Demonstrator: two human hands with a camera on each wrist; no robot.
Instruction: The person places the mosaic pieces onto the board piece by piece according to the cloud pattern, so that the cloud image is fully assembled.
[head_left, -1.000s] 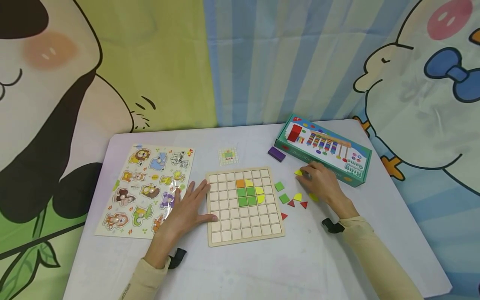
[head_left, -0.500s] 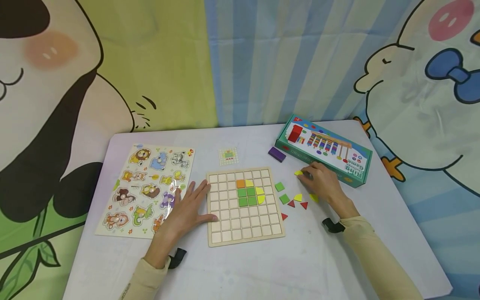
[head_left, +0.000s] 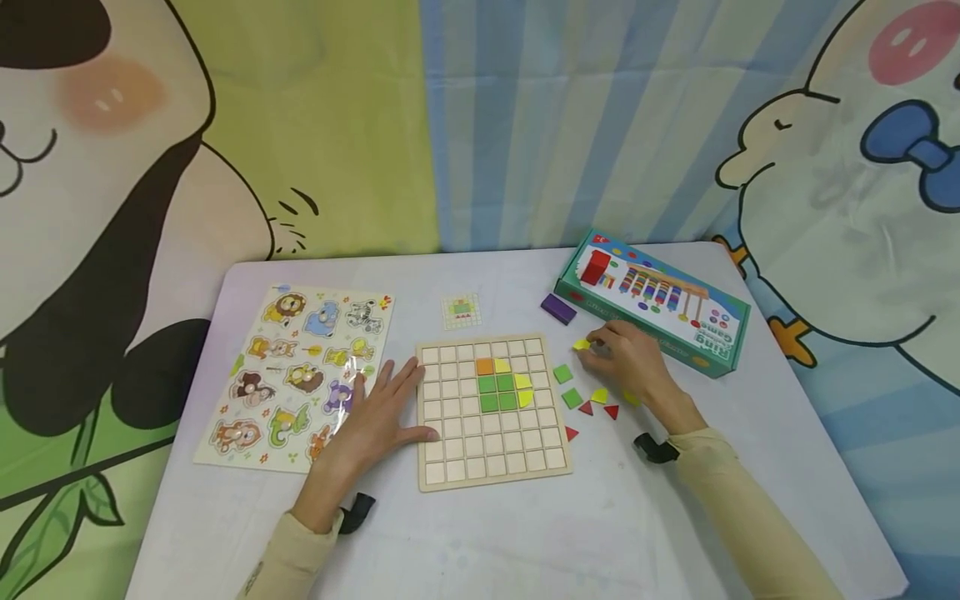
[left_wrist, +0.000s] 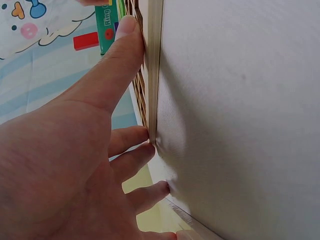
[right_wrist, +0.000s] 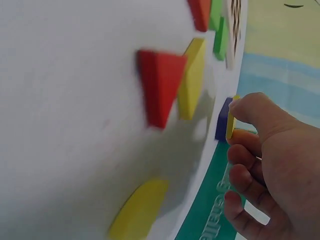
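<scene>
My right hand (head_left: 633,362) pinches a small yellow tile with a rounded edge (right_wrist: 231,117) between thumb and forefinger, raised over the table. My left hand (head_left: 375,429) rests with spread, straight fingers along the left edge of a wooden grid board (head_left: 453,450), thumb on its rim. On the board, green square tiles (head_left: 498,392) form a block, with an orange square (head_left: 485,366) above and yellow rounded tiles (head_left: 524,390) at the top and right. Beside the board lie loose green squares (head_left: 562,373), red triangles (head_left: 612,412) and yellow tiles (head_left: 599,396).
A small pattern card (head_left: 461,312) lies behind the board. At the back right stand a purple block (head_left: 558,309) and a green toy box (head_left: 720,354). An animal puzzle sheet (head_left: 292,375) covers the table's left side. A cartoon curtain (head_left: 510,125) hangs behind.
My right hand has moved slightly left toward the board with the yellow tile in its fingers. My left hand keeps its place at the board's edge.
</scene>
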